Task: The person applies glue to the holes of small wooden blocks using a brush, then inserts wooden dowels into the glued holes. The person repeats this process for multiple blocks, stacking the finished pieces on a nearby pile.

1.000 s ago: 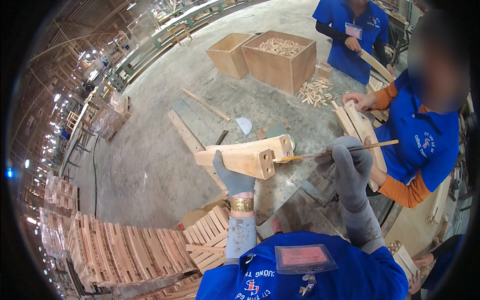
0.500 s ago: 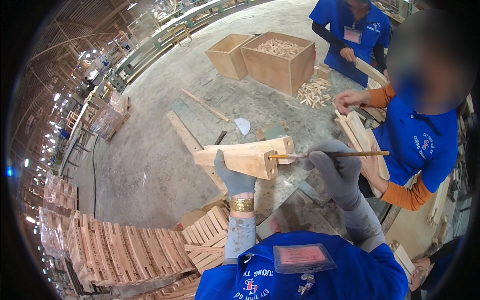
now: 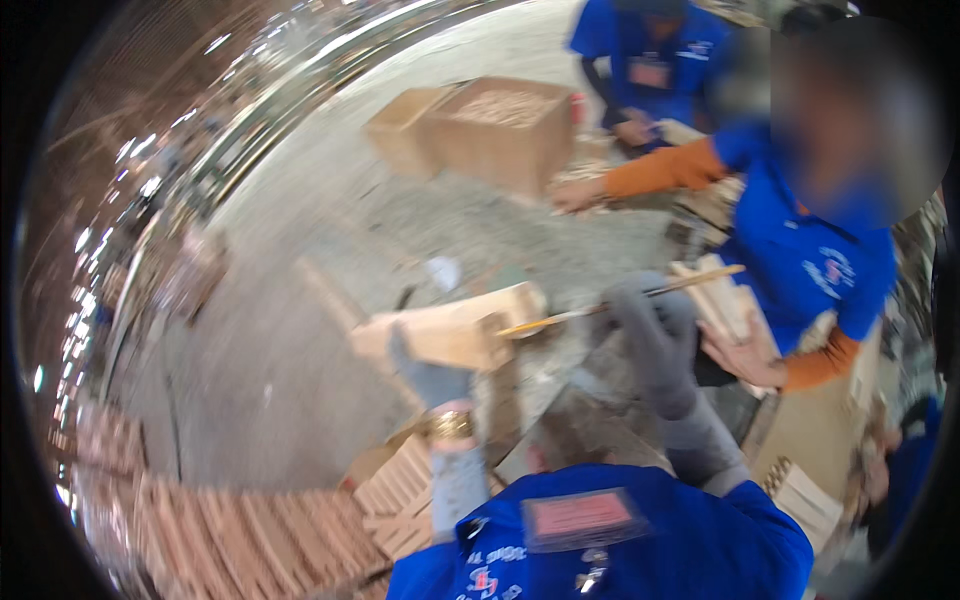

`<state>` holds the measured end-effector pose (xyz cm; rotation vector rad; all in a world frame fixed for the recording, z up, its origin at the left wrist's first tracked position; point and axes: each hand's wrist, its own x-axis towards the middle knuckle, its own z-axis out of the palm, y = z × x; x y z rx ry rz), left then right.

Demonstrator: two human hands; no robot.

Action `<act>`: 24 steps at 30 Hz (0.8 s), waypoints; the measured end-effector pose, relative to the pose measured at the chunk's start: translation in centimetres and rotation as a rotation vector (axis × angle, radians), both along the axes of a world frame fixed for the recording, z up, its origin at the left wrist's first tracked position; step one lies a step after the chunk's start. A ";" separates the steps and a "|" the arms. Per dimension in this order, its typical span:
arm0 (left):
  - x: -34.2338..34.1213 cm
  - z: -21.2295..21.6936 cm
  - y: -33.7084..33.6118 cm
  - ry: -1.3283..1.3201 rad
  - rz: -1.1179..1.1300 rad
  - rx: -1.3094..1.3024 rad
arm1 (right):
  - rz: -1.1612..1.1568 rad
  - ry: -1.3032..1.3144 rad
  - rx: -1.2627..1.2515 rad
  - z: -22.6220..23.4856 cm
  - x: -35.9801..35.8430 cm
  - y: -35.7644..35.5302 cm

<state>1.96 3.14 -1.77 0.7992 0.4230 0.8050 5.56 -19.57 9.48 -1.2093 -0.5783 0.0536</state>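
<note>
My left hand (image 3: 432, 375), in a grey glove, is closed round two pale wooden pieces (image 3: 440, 328) lying side by side. My gloved right hand (image 3: 655, 330) pinches a thin brush (image 3: 705, 280) with a long brown handle. Its yellowish tip meets or nearly meets the right end face of the nearer piece, where the holes are too blurred to make out now. The whole picture is smeared by motion.
Ahead stand two plywood boxes (image 3: 497, 150), one full of small wooden dowels. At the right, a co-worker (image 3: 820, 260) in blue with orange sleeves holds wooden pieces; another (image 3: 650, 60) is behind. Stacked wooden parts (image 3: 250, 535) fill the lower left.
My view has shifted, and the wooden pieces and my hands sit further left in it. The brush is tilted more. The orange-sleeved co-worker's arm has stretched out to the dowel pile.
</note>
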 end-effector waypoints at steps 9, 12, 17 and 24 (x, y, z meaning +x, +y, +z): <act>1.2 -0.1 0.6 -0.025 -0.169 -0.204 | -0.020 0.215 0.164 -1.3 0.4 -1.4; 1.7 0.5 -0.5 0.070 -0.133 -0.161 | -0.052 0.213 0.142 -1.8 0.3 -1.8; 1.7 0.6 -1.5 0.115 -0.090 -0.102 | -0.075 0.076 0.180 -3.3 0.4 -2.1; 1.9 -0.6 -1.2 0.136 -0.080 -0.101 | -0.039 0.114 0.248 -4.7 1.4 -1.8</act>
